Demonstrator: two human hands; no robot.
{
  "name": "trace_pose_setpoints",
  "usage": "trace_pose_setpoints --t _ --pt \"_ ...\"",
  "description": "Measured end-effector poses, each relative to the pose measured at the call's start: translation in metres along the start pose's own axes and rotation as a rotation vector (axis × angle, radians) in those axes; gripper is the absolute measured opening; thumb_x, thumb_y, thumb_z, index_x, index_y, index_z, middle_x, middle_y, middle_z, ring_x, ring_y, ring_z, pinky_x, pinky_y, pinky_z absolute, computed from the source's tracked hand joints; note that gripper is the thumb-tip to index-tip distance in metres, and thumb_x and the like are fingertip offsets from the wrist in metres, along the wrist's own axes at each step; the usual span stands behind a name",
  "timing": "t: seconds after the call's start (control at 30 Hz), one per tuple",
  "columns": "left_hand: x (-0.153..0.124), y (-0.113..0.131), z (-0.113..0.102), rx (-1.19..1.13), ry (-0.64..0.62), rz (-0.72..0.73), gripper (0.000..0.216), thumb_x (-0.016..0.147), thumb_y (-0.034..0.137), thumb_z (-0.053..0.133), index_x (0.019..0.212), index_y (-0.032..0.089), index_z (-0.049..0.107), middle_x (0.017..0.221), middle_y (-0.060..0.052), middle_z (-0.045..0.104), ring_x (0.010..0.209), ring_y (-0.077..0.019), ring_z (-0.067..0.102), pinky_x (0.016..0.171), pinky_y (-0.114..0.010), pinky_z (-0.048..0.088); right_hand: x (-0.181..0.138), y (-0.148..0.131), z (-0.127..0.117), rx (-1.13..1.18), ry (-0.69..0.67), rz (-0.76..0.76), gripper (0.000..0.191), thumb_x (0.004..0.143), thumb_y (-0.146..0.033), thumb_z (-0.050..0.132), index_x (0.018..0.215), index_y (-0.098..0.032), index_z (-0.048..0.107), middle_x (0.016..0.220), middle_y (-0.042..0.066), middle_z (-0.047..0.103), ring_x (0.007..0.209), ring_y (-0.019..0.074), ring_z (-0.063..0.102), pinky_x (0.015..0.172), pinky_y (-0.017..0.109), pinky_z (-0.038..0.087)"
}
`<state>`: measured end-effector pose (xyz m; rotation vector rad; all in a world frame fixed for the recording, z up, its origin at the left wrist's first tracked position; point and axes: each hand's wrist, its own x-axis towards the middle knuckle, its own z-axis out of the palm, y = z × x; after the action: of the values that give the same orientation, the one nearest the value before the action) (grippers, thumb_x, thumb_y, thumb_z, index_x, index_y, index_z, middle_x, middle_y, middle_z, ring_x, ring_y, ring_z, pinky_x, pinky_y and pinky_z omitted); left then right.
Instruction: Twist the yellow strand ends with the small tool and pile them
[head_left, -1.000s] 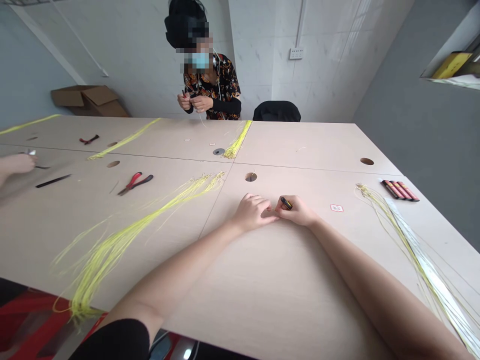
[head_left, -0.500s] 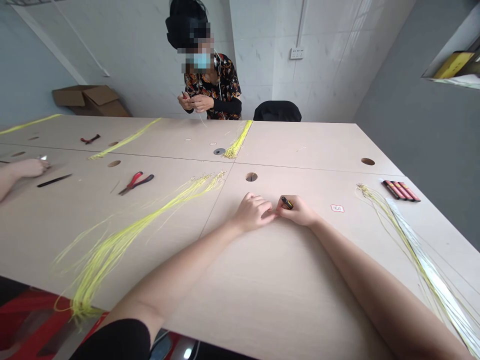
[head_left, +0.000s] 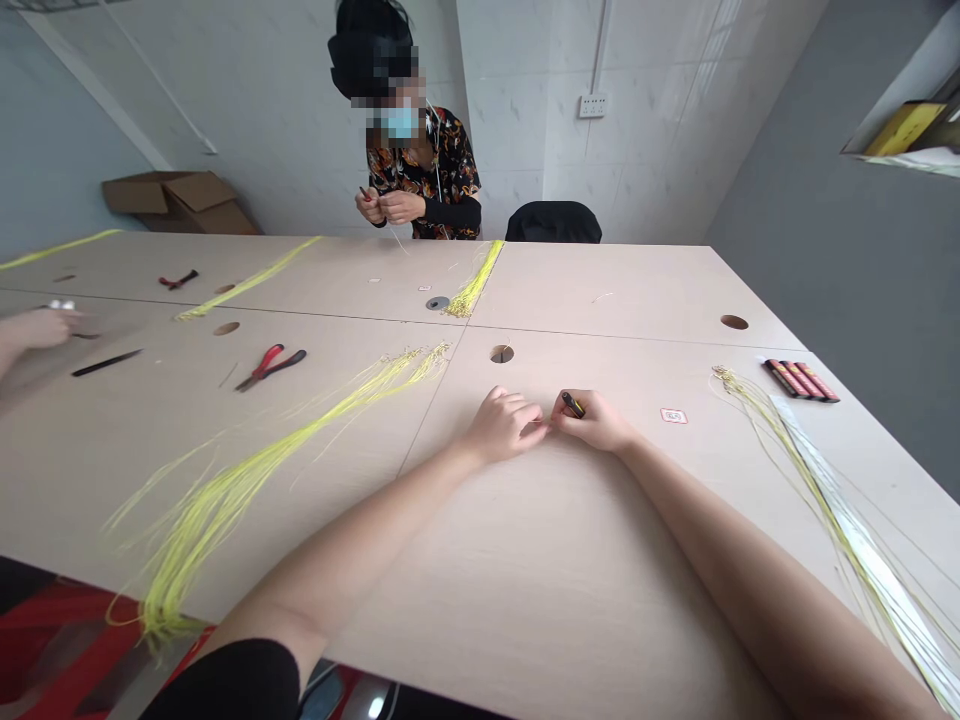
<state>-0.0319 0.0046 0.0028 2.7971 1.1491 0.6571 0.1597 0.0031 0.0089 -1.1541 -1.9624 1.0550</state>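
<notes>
My left hand (head_left: 504, 425) and my right hand (head_left: 592, 421) rest together on the light wooden table (head_left: 570, 560), fingertips meeting. My right hand is closed round a small black and yellow tool (head_left: 573, 404). My left hand is curled in a pinch at the meeting point; what it pinches is too small to make out. A long bundle of yellow wires (head_left: 285, 450) lies to the left of my left arm. Another yellow bundle (head_left: 825, 490) runs along the table's right side.
Red-handled pliers (head_left: 270, 365) lie left of centre, and a cable hole (head_left: 502, 354) sits just beyond my hands. Red and black sticks (head_left: 799, 380) lie at the right. A person opposite works with both hands (head_left: 386, 206). Another person's hand (head_left: 34, 328) is at the far left.
My hands have stayed almost still. The hand at the far left has shifted slightly up and to the left.
</notes>
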Motion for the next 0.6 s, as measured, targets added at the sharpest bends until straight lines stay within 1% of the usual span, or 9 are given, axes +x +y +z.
trace_pose_setpoints --t 0.43,0.6 --pt "-0.0003 -0.0009 0.0007 0.009 0.0 0.026 0.021 0.085 0.031 0.051 0.071 0.017 0.057 0.068 0.0 0.065 0.068 -0.0134 0.057 0.069 -0.032 0.026 0.0001 -0.0002 -0.0003 0.011 -0.002 -0.001 0.009 0.068 -0.025 0.05 0.063 -0.017 0.051 0.057 -0.004 0.045 0.056 0.0088 0.036 0.054 0.024 0.03" --pt "-0.0004 -0.0004 0.0008 -0.057 -0.008 -0.015 0.02 0.085 0.03 0.051 0.071 0.017 0.058 0.065 0.001 0.064 0.065 -0.0124 0.056 0.069 -0.031 0.028 0.0009 0.0021 -0.0005 0.01 -0.002 -0.005 0.01 0.068 -0.024 0.049 0.063 -0.017 0.053 0.057 -0.004 0.045 0.055 0.0085 0.036 0.054 0.024 0.03"
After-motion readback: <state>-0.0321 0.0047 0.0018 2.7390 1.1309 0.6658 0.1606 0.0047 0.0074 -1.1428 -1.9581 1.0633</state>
